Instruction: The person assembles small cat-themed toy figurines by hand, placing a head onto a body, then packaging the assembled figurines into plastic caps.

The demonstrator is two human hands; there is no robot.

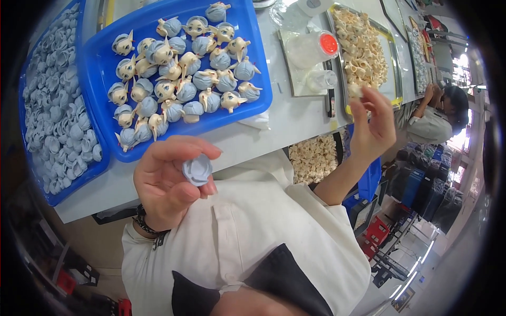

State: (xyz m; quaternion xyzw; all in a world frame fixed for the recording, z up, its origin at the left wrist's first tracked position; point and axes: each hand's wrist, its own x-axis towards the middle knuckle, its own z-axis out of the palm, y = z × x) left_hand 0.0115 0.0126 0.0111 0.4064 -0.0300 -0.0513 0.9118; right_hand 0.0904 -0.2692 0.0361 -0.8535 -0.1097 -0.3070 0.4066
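Head view: a grey-blue cup [197,170] is pinched in the left hand [171,176], near a blue tray [262,100] of doll heads [166,89]. A second tray [103,159], further left, is heaped with grey-blue shells [58,100]. The right hand [373,117] pinches a pale piece [356,91] by a yellow-edged tray [391,73] of cream pieces [361,47].

To my right I see a clear jar [310,51] with a red lid [329,44] beside a smaller bottle [319,80]. Farther off are a co-worker [429,125], dark stacks [414,176], a red crate [376,230] and lit tubes [428,253].
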